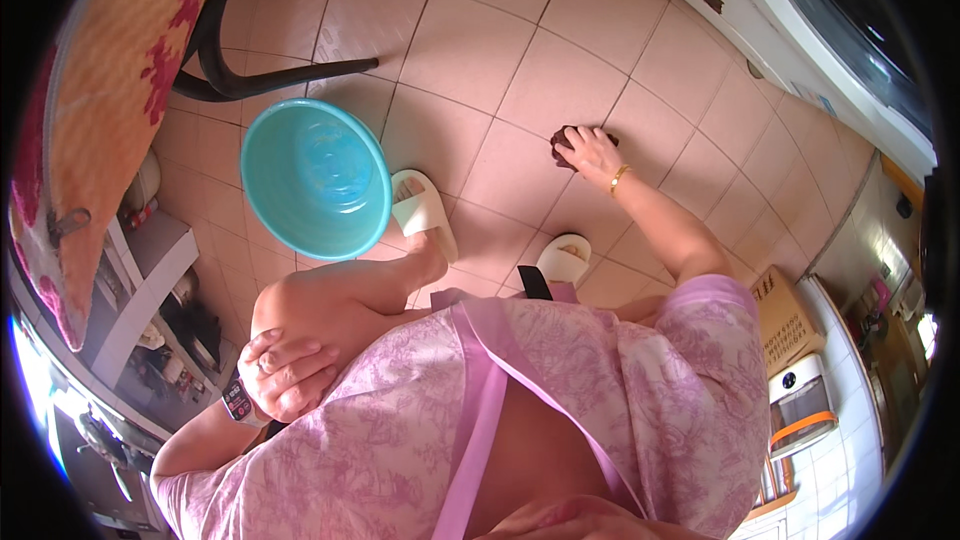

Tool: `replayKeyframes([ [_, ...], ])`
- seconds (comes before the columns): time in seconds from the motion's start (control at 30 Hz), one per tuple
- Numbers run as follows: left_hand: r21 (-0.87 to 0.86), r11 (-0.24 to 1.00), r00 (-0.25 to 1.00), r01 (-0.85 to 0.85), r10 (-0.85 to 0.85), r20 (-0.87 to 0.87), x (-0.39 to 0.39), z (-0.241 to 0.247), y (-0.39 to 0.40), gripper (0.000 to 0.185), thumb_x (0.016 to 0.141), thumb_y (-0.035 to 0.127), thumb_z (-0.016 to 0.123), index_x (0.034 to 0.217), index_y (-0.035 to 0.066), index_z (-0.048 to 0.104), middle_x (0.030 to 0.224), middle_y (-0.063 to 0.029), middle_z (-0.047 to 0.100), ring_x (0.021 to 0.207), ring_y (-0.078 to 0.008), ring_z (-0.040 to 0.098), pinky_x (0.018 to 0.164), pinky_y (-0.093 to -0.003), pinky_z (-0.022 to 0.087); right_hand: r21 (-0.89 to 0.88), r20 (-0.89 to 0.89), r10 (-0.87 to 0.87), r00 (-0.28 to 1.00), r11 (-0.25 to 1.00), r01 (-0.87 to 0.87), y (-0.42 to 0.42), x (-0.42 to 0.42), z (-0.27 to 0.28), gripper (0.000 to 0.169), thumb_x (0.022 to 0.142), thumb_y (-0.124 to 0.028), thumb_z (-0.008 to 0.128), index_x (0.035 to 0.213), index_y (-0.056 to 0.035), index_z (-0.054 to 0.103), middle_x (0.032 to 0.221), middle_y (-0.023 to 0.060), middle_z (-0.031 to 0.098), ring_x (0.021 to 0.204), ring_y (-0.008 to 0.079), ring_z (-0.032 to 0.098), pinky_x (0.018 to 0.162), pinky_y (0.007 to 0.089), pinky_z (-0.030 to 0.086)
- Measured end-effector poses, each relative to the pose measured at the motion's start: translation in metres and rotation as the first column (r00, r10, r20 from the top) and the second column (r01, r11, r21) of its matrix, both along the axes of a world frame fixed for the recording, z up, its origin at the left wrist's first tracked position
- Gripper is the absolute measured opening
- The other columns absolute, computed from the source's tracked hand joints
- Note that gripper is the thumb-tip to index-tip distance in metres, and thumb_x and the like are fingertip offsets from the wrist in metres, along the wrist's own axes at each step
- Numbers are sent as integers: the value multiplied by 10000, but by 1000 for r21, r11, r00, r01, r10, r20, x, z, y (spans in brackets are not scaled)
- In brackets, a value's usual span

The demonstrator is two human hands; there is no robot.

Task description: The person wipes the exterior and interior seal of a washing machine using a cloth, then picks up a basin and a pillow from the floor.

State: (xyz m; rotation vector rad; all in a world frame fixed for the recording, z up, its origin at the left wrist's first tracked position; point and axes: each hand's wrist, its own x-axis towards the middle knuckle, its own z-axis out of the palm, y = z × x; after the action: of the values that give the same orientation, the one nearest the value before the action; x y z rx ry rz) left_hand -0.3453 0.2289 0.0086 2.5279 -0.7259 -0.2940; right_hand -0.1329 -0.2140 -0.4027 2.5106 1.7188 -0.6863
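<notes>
My right hand (594, 154) presses a bunched dark brown cloth (561, 157) against the pink tiled floor (480, 37). Its fingers curl over the cloth, and a gold bracelet (619, 178) circles that wrist. My left hand (289, 379) rests on my bent left knee, fingers slightly spread, holding nothing. On the left wrist sits a smartwatch (238, 400). A turquoise plastic basin (289, 199) stands on the floor beside my left foot. Its inside looks wet or glossy; whether it holds water I cannot tell.
A black metal chair leg (300, 76) and a patterned cloth cover (124, 90) are beyond the basin. At upper right stands a white appliance with a round dark door (847, 22). Cluttered shelves (150, 292) line the left; a cardboard box (784, 315) is at right. I wear cream slippers (564, 259).
</notes>
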Motion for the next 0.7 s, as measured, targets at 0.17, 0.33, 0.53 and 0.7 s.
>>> replayKeyframes([
  [0.17, -1, 1000, 1000, -16, 16, 3, -3, 1, -5, 132, 844, 147, 686, 971, 173, 712, 1096, 3, 751, 1108, -189, 664, 1146, -445, 361, 99, 45, -282, 958, 956, 276, 6, 0, -7, 295, 893, -151, 563, 1168, -184, 667, 1170, 73, 558, 1132, 259, 541, 912, 410, 483],
  [0.33, -10, 1000, 1000, -7, 7, 0, 2, -1, -7, 136, 833, 137, 684, 966, 156, 711, 1083, -2, 752, 1110, -192, 665, 1145, -451, 362, 15, -47, -213, 976, 977, 214, 17, -6, 6, 280, 895, -164, 569, 1154, -183, 676, 1149, 72, 567, 1126, 267, 542, 910, 418, 481],
  [0.53, 6, 1000, 1000, -17, 17, 2, -2, 0, -9, 145, 821, 140, 680, 962, 150, 709, 1087, -11, 751, 1098, -196, 671, 1144, -452, 360, -54, -105, -360, 927, 933, 356, 5, 8, 8, 193, 884, -158, 591, 1053, -152, 684, 1193, 99, 573, 1172, 294, 542, 929, 442, 487],
  [0.7, 5, 1000, 1000, 6, -6, -3, 2, 1, -10, 153, 818, 153, 675, 967, 147, 707, 1096, -16, 749, 1110, -199, 666, 1147, -464, 354, 48, -127, -327, 936, 941, 335, 9, 0, -1, 160, 893, -175, 585, 1003, -168, 700, 1145, 93, 575, 1176, 297, 534, 957, 451, 472],
])
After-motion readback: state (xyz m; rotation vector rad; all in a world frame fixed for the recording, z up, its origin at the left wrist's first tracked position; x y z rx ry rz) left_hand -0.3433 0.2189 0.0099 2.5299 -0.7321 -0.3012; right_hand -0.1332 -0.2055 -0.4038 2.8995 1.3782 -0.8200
